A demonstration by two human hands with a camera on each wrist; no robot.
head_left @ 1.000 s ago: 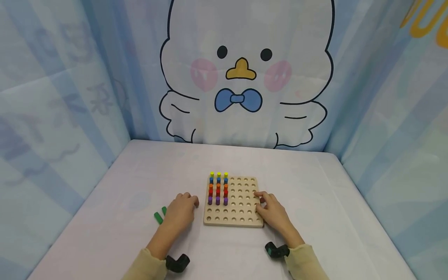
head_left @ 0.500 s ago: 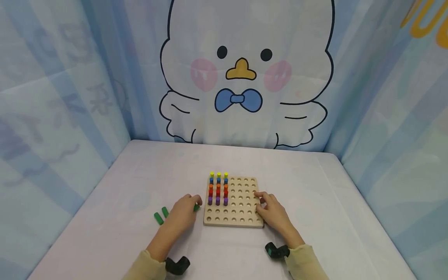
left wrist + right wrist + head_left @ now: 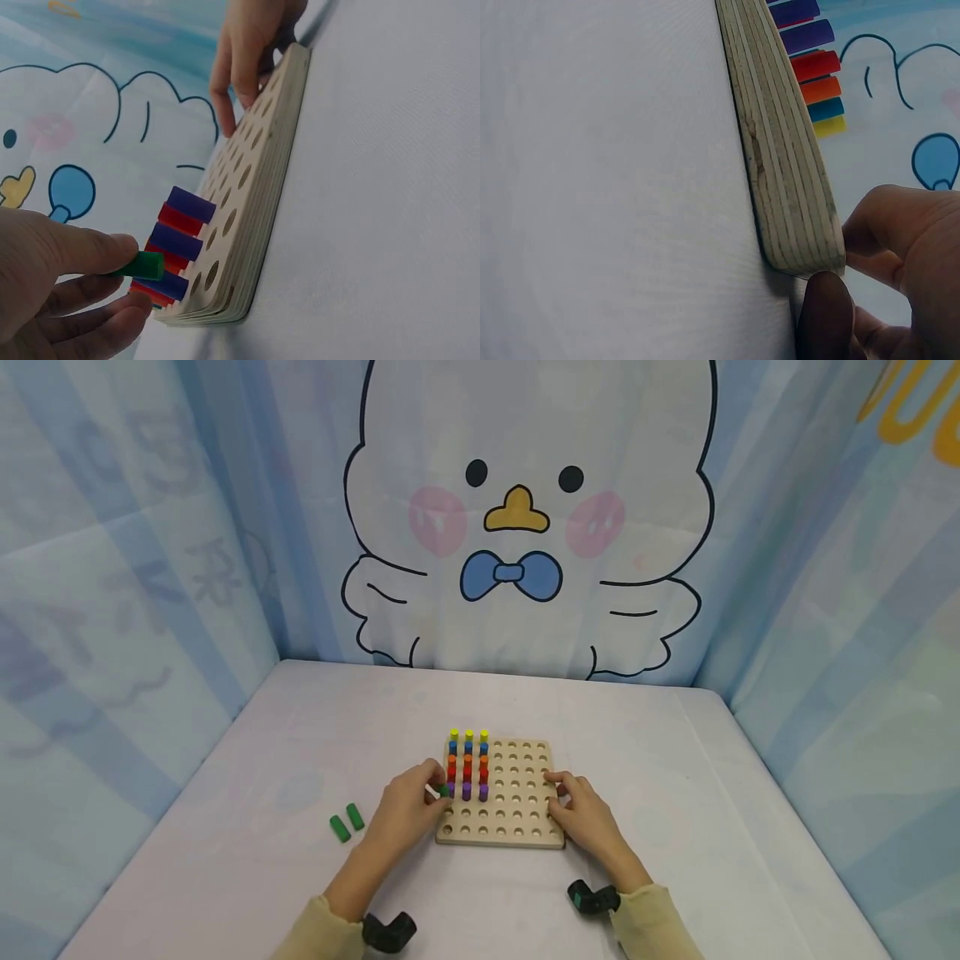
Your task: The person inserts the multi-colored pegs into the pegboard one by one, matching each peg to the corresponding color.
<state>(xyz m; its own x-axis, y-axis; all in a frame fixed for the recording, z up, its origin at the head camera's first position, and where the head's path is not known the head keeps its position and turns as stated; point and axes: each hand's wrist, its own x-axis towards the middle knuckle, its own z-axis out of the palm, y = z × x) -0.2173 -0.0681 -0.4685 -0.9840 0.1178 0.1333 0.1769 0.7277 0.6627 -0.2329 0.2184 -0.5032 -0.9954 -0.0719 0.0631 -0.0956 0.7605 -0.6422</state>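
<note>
A wooden pegboard (image 3: 498, 841) lies on the table with three columns of pegs at its left; each runs yellow, blue, orange, red and purple toward the near side. My left hand (image 3: 408, 802) pinches a green peg (image 3: 146, 265) between thumb and fingers. It holds the peg tilted above the board's left edge, beside the nearest purple peg (image 3: 467, 792). My right hand (image 3: 588, 818) grips the board's right edge, thumb (image 3: 825, 311) at the side and fingers over the top. Two more green pegs, one left (image 3: 340, 828) and one right (image 3: 355, 816), lie on the table left of my left hand.
The table (image 3: 675, 777) has a pale cloth. Printed curtains (image 3: 120, 610) surround its back and sides. Black devices are worn at the left wrist (image 3: 388, 933) and the right wrist (image 3: 592, 897). Several bare holes fill the board's right part and two near rows.
My left hand has picked up a green peg from the table and carried it right to the board's left edge. My right hand stays on the board's right edge.
</note>
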